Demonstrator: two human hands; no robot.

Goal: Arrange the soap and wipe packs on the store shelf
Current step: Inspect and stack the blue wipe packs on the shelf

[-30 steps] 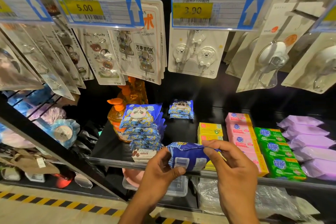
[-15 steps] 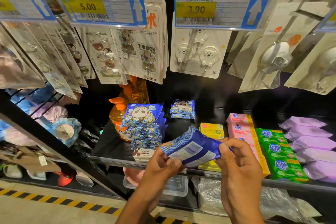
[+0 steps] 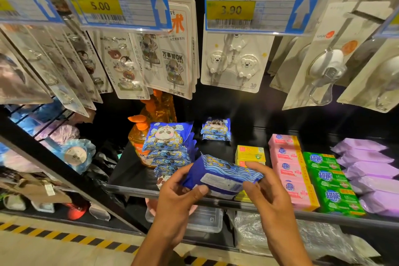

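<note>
Pinching the blue wipe pack (image 3: 222, 176) at both ends, the person's fingers are curled tight round it. The left hand (image 3: 179, 196) has its thumb pressed on the near, labelled face and its fingers tucked behind the left end. The right hand (image 3: 267, 196) has a forefinger laid along the top right corner and a thumb underneath. The pack sits tilted in the air over the front edge of the shelf (image 3: 133, 189), label side turned toward the person.

Just to its left leans a pile of panda wipe packs (image 3: 168, 147), with a smaller pair (image 3: 216, 128) lying farther back. Behind the held pack are yellow soap boxes (image 3: 250, 153), partly hidden by it. Next, going right, come a row of pink soap bars (image 3: 289, 170), green soap bars (image 3: 328, 181) and purple packs (image 3: 371, 170). Orange bottles (image 3: 138, 136) stand at the left end of the shelf. Overhead hang hook cards (image 3: 235, 67) under price tags reading 5.00 (image 3: 116, 6) and 3.90 (image 3: 254, 10).
</note>
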